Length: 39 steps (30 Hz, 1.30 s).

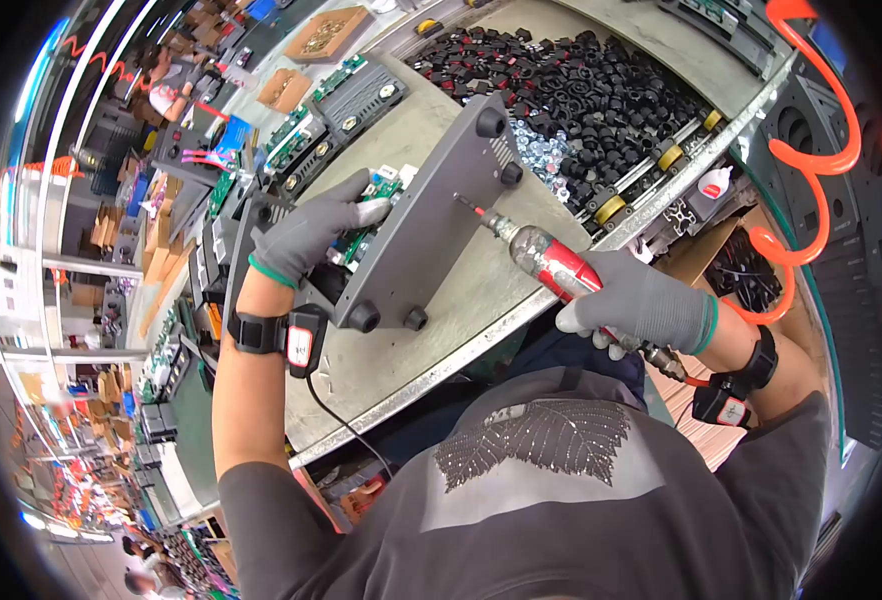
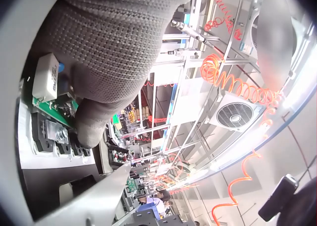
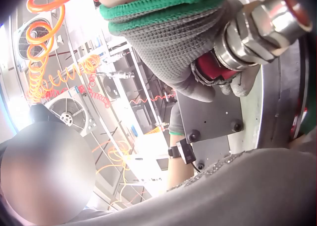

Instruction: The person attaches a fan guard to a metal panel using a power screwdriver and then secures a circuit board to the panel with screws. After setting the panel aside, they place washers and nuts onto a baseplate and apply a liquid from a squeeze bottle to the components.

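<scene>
A grey metal case point(image 1: 431, 225) stands tipped on its side on the bench, its flat underside with black round feet point(image 1: 363, 316) turned toward the right hand. The gloved left hand point(image 1: 311, 235) grips it from the open side, fingers bent over the green circuit board point(image 1: 389, 190). In the left wrist view those fingers reach in beside a white block-shaped component point(image 2: 46, 77). The gloved right hand point(image 1: 646, 305) holds a red and silver air screwdriver point(image 1: 556, 265) around its body. Its bit point(image 1: 466, 203) points at the underside, close to the panel between the feet.
Behind the case lies a large pile of small black parts point(image 1: 611, 90), with loose screws point(image 1: 546, 155) at its near edge. More cases with boards point(image 1: 351, 105) line the bench at left. An orange coiled hose point(image 1: 816, 160) hangs at right above a cardboard box point(image 1: 696, 258).
</scene>
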{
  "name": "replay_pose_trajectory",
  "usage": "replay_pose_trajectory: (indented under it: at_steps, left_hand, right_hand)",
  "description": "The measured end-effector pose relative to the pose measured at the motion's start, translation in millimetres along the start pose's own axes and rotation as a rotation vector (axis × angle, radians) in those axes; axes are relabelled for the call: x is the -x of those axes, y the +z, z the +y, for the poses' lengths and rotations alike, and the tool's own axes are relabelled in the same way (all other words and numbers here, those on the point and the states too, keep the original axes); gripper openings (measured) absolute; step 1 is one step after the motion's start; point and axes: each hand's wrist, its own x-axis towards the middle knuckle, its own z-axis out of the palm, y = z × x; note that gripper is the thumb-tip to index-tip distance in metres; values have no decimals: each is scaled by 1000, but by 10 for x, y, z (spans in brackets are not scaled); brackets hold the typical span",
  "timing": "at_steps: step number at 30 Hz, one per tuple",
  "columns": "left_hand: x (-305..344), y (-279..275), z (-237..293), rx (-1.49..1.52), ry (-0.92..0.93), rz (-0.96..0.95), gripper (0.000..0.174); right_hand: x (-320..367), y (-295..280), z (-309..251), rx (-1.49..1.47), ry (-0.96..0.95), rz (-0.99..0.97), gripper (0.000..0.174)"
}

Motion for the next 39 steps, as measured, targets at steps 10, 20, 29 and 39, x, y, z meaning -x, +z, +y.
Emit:
replay_pose_trajectory:
  at_steps: [10,20,29,39]
  left_hand:
    - [1663,-171,-98,115,-2,724,28]
    - [2209,1382,-1622,-164,-398,980,30]
    - [1998,1377,-1377,-534,-370,886,20]
    - [1811,1259,-1460,-265,-342,928,12]
  right_hand:
    - [181,131,135,162,-35,-47,45]
    - [-415,580,-90,360,-7,-400,47]
    - [-518,728,64,348,-88,-462,35]
    - [-452,645,51,395,-103,-432,41]
